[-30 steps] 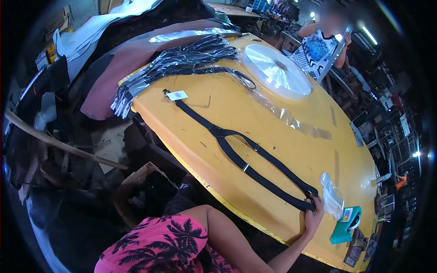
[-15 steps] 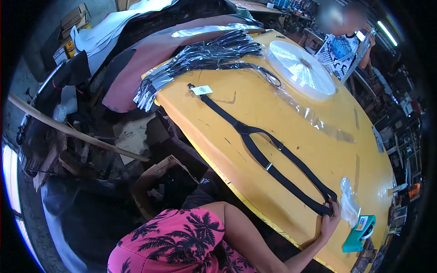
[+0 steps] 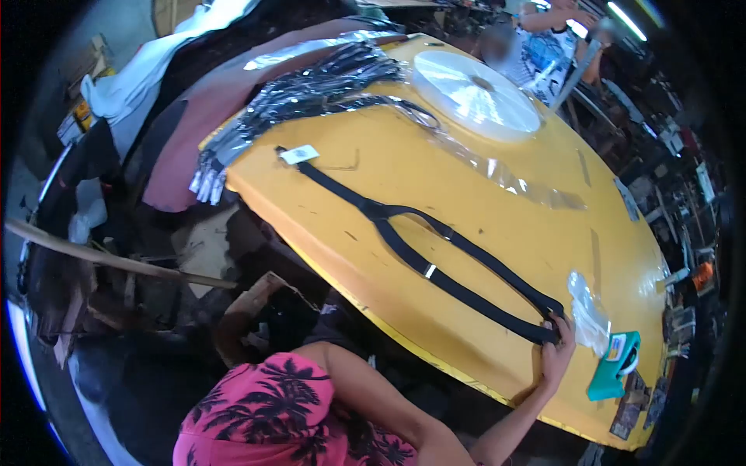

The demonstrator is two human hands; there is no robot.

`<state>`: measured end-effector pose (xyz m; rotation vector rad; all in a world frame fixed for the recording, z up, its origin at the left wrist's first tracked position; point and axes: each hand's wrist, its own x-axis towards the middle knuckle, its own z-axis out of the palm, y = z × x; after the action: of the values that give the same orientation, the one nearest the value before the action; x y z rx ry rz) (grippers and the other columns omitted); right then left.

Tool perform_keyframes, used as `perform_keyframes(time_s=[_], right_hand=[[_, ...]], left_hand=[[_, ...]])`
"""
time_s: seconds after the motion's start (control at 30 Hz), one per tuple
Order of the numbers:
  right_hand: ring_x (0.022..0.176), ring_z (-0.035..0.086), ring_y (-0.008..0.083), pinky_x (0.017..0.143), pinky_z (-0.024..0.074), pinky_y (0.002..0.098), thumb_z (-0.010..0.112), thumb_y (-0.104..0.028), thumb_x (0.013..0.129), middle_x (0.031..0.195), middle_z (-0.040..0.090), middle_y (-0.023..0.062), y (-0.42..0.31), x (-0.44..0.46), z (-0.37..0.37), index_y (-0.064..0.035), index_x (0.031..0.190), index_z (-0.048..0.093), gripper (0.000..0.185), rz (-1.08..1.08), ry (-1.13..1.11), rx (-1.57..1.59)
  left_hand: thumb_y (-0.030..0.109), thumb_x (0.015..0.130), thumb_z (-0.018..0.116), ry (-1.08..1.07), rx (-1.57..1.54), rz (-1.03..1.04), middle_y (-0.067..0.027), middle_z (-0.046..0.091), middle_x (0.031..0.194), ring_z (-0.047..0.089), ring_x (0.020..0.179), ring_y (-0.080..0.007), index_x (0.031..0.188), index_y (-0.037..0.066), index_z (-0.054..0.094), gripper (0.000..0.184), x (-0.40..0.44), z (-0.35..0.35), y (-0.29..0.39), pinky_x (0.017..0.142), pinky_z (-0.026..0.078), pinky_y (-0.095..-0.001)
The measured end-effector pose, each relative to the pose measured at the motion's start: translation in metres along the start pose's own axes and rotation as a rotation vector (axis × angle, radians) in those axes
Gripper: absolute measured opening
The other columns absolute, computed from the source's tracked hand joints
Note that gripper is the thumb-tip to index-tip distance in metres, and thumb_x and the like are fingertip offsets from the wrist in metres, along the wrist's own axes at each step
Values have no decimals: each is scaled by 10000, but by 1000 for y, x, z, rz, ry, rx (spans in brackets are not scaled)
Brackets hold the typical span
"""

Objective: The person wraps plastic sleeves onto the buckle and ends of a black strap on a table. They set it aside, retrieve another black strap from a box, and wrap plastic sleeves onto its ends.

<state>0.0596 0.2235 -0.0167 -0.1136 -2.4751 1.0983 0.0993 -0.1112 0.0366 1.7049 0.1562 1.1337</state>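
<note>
A pair of black suspenders (image 3: 377, 211) lies stretched in a Y on the yellow tabletop (image 3: 482, 233), with metal sliders on both front straps. A white card (image 3: 299, 154) is attached at its far end. My left hand (image 3: 556, 346) has its fingers closed on the near strap ends, at the table's right part. The clips there are mostly hidden by the fingers. Beside this hand lie a crumpled clear plastic sleeve (image 3: 588, 314) and a teal tape dispenser (image 3: 606, 377). My right hand is outside the view.
Shiny plastic-wrapped black strips (image 3: 311, 89) are heaped at the table's far left. A large roll of clear plastic (image 3: 474, 101) lies at the back, its loose end trailing across the top. Another person (image 3: 544, 54) holds a long flat piece behind it. A wooden pole (image 3: 116, 260) slants at left.
The view has swung, so the table and suspenders sit further left and higher. My left hand keeps its hold on the strap ends. The other person's arms are raised higher.
</note>
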Motion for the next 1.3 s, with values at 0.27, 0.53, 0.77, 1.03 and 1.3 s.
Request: perform_keyframes(time_s=[0.27, 0.53, 0.77, 1.03, 1.3], right_hand=[[1150, 629, 312, 1012, 478, 371, 704, -48, 895, 1240, 643, 198, 4, 0, -2, 53, 1125, 703, 250, 12, -5, -21], [1131, 663, 311, 979, 514, 350, 724, -26, 888, 1255, 642, 200, -1, 0, 1, 46, 1123, 699, 247, 72, 42, 46], [1074, 680, 269, 940, 536, 336, 723, 8, 869, 1220, 649, 174, 7, 2, 3, 43, 1111, 703, 246, 106, 41, 164], [1102, 667, 337, 953, 525, 383, 785, -94, 840, 1206, 671, 210, 9, 1, 0, 21, 1111, 729, 300, 32, 77, 27], [1256, 598, 389, 1075, 464, 408, 715, -43, 642, 1354, 627, 234, 15, -1, -13, -98, 1173, 723, 534, -1, -23, 97]], left_hand=[[275, 1038, 621, -178, -109, 9, -262, 584, 1399, 537, 1306, -403, 1353, -109, 537, 504, 10, -1, -8, 1107, 388, -515], [175, 960, 688, 268, 408, -417, -142, 693, 1254, 642, 1171, -326, 1323, 72, 667, 378, -91, 12, 29, 1046, 441, -437], [271, 937, 728, 1605, 987, 26, -316, 672, 1205, 721, 1030, -356, 1625, 28, -25, 1049, -66, -28, 193, 933, 559, -455], [376, 942, 708, 1353, 1235, 143, -262, 730, 1082, 738, 912, -276, 1620, -16, 69, 1011, -29, -77, 199, 922, 545, -391], [65, 946, 681, 1795, 1545, -693, -174, 700, 1220, 634, 1181, -301, 1367, -19, 594, 437, -157, -67, 86, 1045, 456, -386]])
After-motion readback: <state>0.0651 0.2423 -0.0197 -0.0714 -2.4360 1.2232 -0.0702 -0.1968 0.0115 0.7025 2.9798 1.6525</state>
